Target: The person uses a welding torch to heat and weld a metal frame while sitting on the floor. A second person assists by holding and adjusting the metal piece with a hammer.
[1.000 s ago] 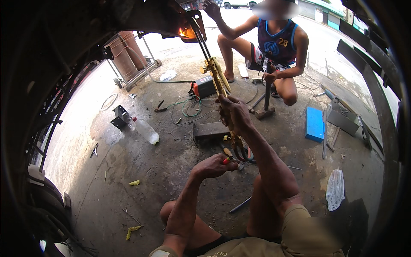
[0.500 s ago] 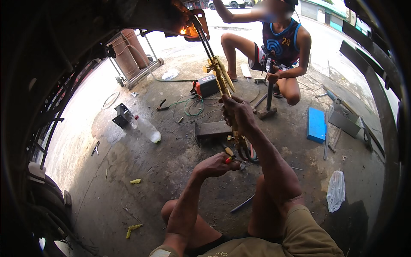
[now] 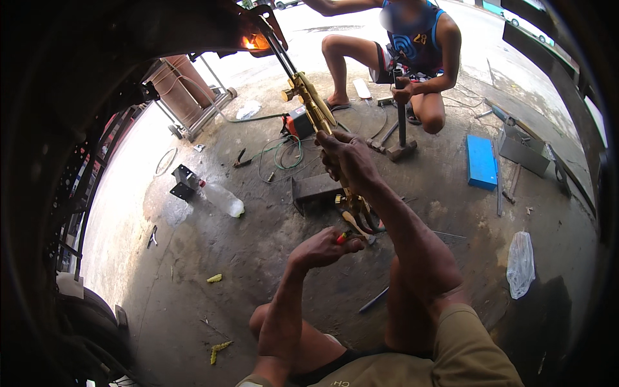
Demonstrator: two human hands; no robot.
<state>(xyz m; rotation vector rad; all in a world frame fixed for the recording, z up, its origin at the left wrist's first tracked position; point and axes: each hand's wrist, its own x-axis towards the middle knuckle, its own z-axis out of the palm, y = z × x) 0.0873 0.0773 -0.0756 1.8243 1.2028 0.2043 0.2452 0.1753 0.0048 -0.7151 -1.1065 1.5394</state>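
Note:
My right hand (image 3: pixel 348 158) is closed around the brass handle of a cutting torch (image 3: pixel 311 100), which slants up and away to the left. Its tip reaches a metal plate (image 3: pixel 274 29) under a dark overhead structure, where orange flame and glow (image 3: pixel 253 42) show. Lower down, above my knees, my left hand (image 3: pixel 319 250) is closed on a small red lighter-shaped thing (image 3: pixel 342 238), partly hidden by the fingers. Hoses (image 3: pixel 367 222) hang from the torch's lower end. Behind them a wooden-handled tool (image 3: pixel 351 220) lies near a steel channel piece (image 3: pixel 313 190).
A co-worker (image 3: pixel 412 58) crouches opposite, one hand on an upright hammer (image 3: pixel 401 122). Gas cylinders (image 3: pixel 184 90) stand on a cart at the far left. A plastic bottle (image 3: pixel 222 198), blue box (image 3: pixel 481 161), plastic bag (image 3: pixel 520 264) and red-black machine (image 3: pixel 298 122) are on the floor.
The whole view has shifted slightly, so the torch and plate appear farther up and left. The torch tip stays at the plate with the flame burning. Both hands keep their grips.

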